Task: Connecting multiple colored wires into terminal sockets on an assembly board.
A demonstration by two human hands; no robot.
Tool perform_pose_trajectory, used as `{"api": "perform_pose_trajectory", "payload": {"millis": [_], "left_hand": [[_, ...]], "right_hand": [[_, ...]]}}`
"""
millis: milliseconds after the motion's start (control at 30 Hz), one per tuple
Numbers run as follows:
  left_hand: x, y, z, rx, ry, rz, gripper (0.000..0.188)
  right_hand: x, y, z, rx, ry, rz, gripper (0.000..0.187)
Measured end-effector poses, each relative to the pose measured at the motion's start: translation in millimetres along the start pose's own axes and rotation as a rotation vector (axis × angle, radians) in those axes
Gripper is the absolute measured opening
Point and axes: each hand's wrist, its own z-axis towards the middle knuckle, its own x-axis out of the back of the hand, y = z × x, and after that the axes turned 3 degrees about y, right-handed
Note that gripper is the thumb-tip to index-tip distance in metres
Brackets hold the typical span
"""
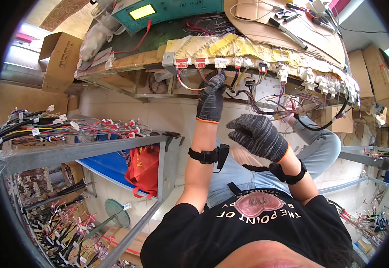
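Note:
Grey knit gloves with orange cuffs cover both my hands. My left hand (pixel 211 96) reaches up to the bench's front edge, its fingers closed around wires just under a white connector (pixel 220 63). Left of that connector, two red-and-white connectors (pixel 183 63) sit in the row, with coloured wires hanging down. My right hand (pixel 259 137) hovers lower and to the right, fingers loosely bent and apart, with nothing visible in it. Above it hangs a wire harness (pixel 259 106) with a black sleeve (pixel 321 127), joined to the row of connectors. My left fingertips are partly hidden.
A teal tester with a lit screen (pixel 167 13) stands on the bench. Pens (pixel 288 33) and tools lie on cardboard at the back right. A metal rack (pixel 82 154) with wire bundles (pixel 47 127) and a red bag (pixel 144 167) stands left. Cardboard boxes (pixel 375 73) are stacked right.

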Motion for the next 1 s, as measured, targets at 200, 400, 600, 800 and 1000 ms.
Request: {"api": "perform_pose_trajectory", "payload": {"millis": [200,400,600,800,1000], "left_hand": [[0.0,-7.8,0.2,-0.075,0.01,-0.046,0.031],[-6.8,-9.3,3.0,-0.076,0.074,-0.119,0.027],[-14.0,-10.4,5.9,-0.033,0.154,-0.209,0.019],[-13.0,-8.5,9.4,-0.021,0.11,-0.277,0.018],[-10.0,-6.2,8.7,-0.082,0.07,-0.195,0.019]], "right_hand": [[3.2,5.2,0.7,0.105,0.075,-0.03,0.021],[5.6,7.9,0.0,0.111,0.088,-0.084,0.017],[5.6,12.3,-2.6,0.104,0.112,-0.044,0.017],[1.3,12.3,-0.9,0.115,0.156,-0.05,0.015],[-6.3,15.6,1.9,0.093,0.147,-0.007,0.014]]}}
